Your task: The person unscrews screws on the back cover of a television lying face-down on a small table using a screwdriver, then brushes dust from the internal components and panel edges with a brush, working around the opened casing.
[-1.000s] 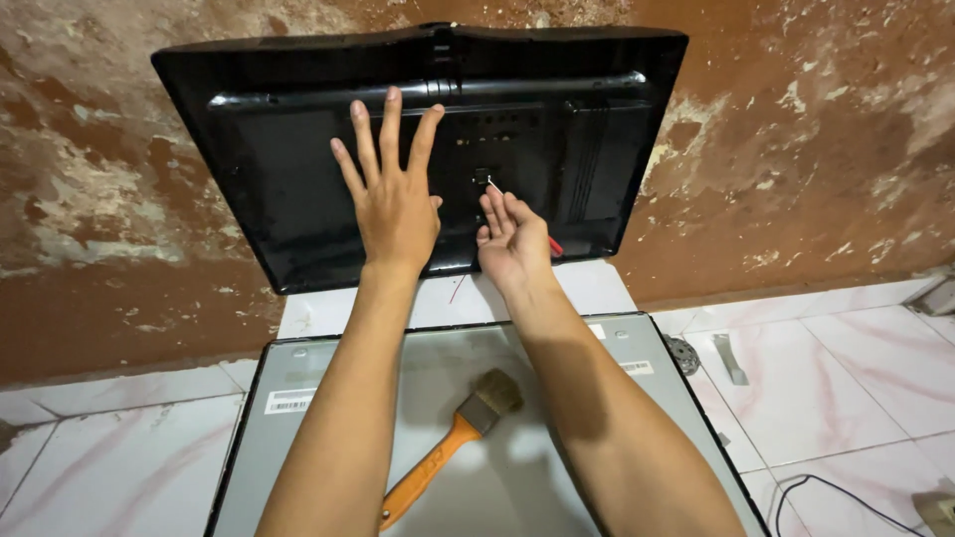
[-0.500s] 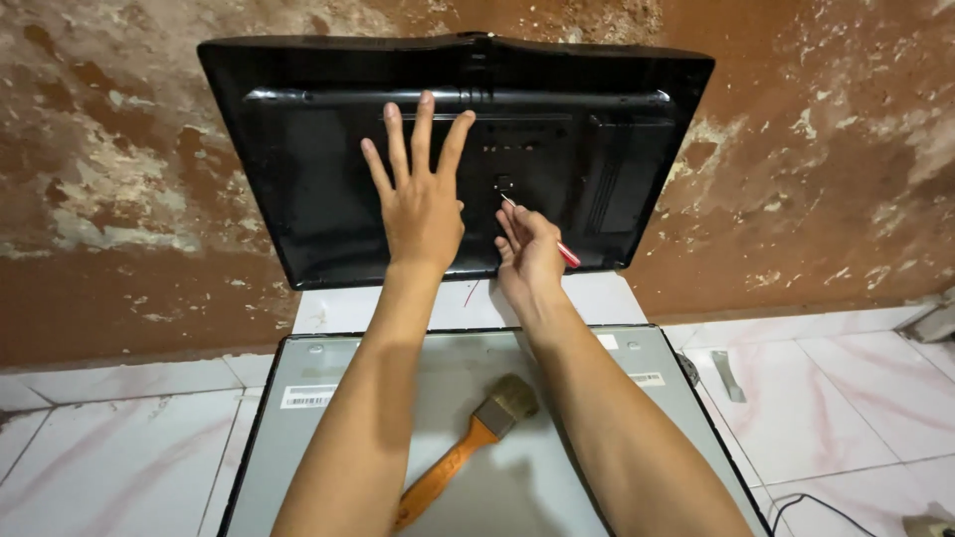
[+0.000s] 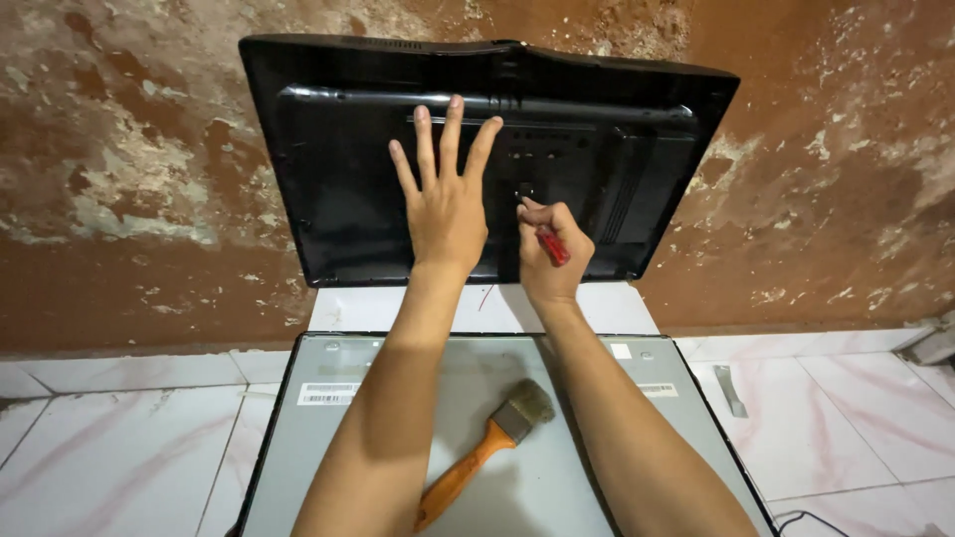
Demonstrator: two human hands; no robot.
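Two hazards: the black plastic monitor rear cover (image 3: 328, 179), propped against the wall, may slide if the flat, spread-fingered left hand (image 3: 450, 204) eases, and the red-handled screwdriver (image 3: 552, 246) gripped by the right hand (image 3: 547, 254) may slip; both hands sit higher than earlier.

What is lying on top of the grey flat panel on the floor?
An orange-handled paintbrush lies on the grey flat metal panel, with two white labels. Both forearms pass above it and cover part of its surface, so anything lying beneath them cannot be seen.
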